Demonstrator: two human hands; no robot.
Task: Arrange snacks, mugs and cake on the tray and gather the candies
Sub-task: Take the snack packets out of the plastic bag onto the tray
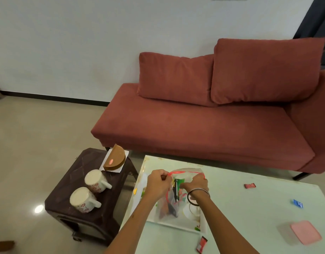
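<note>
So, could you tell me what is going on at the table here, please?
A person is holding a clear zip bag of snacks over a tray on the pale table, the left hand and right hand each gripping its red-edged mouth. Two mugs lie on their sides and a half cake sits on a white plate on the dark stool beside the table, not yet on the tray. A few wrapped candies lie scattered on the table.

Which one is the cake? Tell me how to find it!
Look for the dark brown side table left of the pale coffee table. At its far end, nearest the red sofa, sits the cake on a white square. It is a brown half-round, unlike the two white flowered mugs beside it.
</note>
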